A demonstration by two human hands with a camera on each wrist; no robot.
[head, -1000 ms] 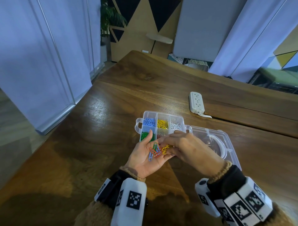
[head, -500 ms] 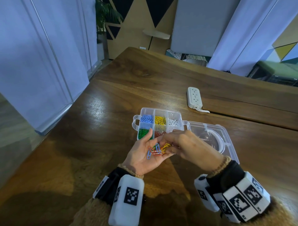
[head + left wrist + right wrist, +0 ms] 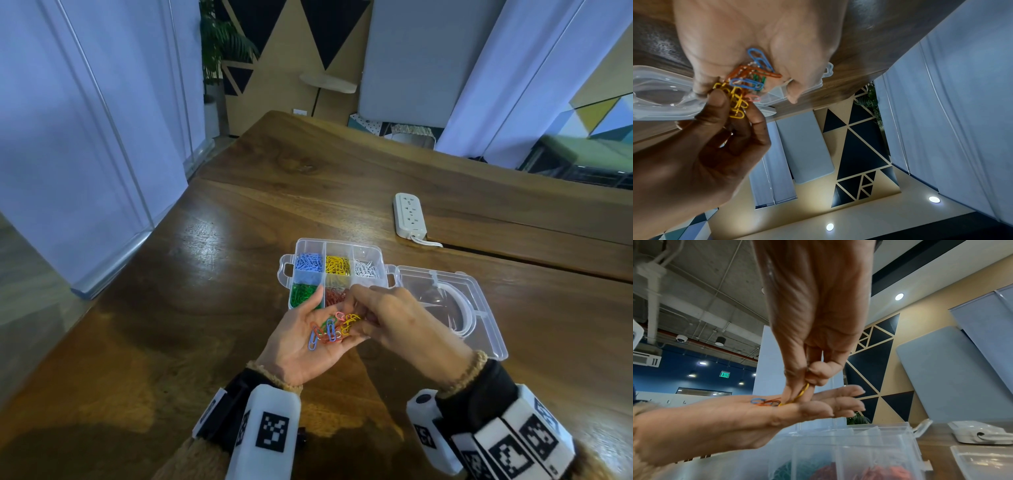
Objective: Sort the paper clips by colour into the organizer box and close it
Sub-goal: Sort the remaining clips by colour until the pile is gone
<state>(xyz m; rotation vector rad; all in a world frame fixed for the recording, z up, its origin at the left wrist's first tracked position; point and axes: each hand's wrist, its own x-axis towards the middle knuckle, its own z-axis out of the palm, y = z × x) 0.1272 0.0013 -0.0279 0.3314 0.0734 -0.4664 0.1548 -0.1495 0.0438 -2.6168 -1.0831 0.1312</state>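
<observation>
L hand [image 3: 308, 346] palm up, fingers relaxed and near-straight, cupping a loose pile of mixed clips [image 3: 330, 330]: thin wire loops w/ glossy coating, blue, orange, green, pink, yellow. Pile sits mid-palm toward finger bases. R hand [image 3: 404, 322] comes in from the right, palm down, thumb + fingertips pinching yellow clips [image 3: 737, 104] at the pile's edge; a few yellow ones hang linked together from the pinch in the L wrist view. R wrist view shows the same pinch, one yellow loop [image 3: 802, 393] between thumb and forefinger just above the L palm.

Both hands held just over the near edge of the organizer box [image 3: 305, 245]: clear hard plastic, rectangular w/ rounded corners, thin divider walls. Far row L to R: blue, yellow, white clips. Near row: green at left, red/orange next to it, partly hidden by the hands; rest of near row cannot tell. Lid [image 3: 486, 308] open, lying flat to the box's right, clear w/ moulded curved ridge, still hinged.

Box rests on a wooden table [image 3: 205, 308], dark brown, glossy, visible grain, a seam running across the far part. White power strip [image 3: 409, 214], smooth plastic, oblong, w/ white cord, lies beyond the box, well apart. Both wrists carry white blocks w/ black square markers; fuzzy tan cuffs.
</observation>
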